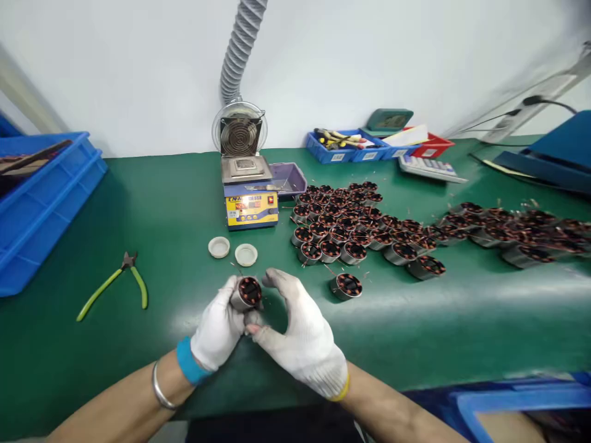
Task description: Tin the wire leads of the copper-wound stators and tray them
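Observation:
My left hand (218,329), in a white glove with a blue cuff, grips a motor stator (250,291) with copper windings and a metal rim. Its wound face is turned up toward me. My right hand (300,335), gloved in white with a yellow cuff, curves beside the stator with thumb and fingers apart. The right thumb is close to the stator's lower edge; whether it touches is unclear. Two small white dishes (246,255) lie just beyond my hands. A single stator (346,286) stands to the right of them.
Many more stators (353,252) crowd the green bench on the right. Green-handled cutters (113,289) lie left. A yellow-fronted solder pot (252,209) stands behind, under a grey duct (240,49). Blue crates (46,203) flank the bench; small tool bins (337,154) line the wall.

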The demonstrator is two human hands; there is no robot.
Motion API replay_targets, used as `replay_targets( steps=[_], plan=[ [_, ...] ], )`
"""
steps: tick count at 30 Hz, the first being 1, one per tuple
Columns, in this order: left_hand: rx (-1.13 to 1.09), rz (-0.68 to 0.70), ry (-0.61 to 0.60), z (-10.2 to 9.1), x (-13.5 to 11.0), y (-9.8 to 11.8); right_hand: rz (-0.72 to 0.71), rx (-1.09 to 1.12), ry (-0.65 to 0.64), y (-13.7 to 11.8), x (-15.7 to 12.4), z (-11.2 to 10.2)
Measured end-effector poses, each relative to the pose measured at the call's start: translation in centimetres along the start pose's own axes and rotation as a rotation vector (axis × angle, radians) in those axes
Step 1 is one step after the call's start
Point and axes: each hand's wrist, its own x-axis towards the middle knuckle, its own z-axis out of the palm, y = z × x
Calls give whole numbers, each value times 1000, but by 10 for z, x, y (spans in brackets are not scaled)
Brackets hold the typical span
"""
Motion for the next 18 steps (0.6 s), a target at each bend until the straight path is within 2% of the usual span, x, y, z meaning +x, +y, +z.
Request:
replay_targets(
  steps=[2,4,6,9,11,15,18],
  plan=[
    [-52,-52,73,2,-2,14,7,-33,42,5,-2,5],
    [-94,-117,96,5,-5,24,-40,-79,61,7,-1,5],
    [-141,-165,110,8,-7,29,-151,-101,64,7,3,1],
    [-185,-162,115,9,-8,25,-296,-113,35,5,13,-6],
    [-193,-151,69,6,-7,21,-343,-137,33,6,20,-10],
    [-202,-161,-113,-2,-6,23,-337,-153,72,7,31,-14],
    [-228,-127,-203,-6,-9,35,-294,-51,-2,0,44,-23]
  ],
)
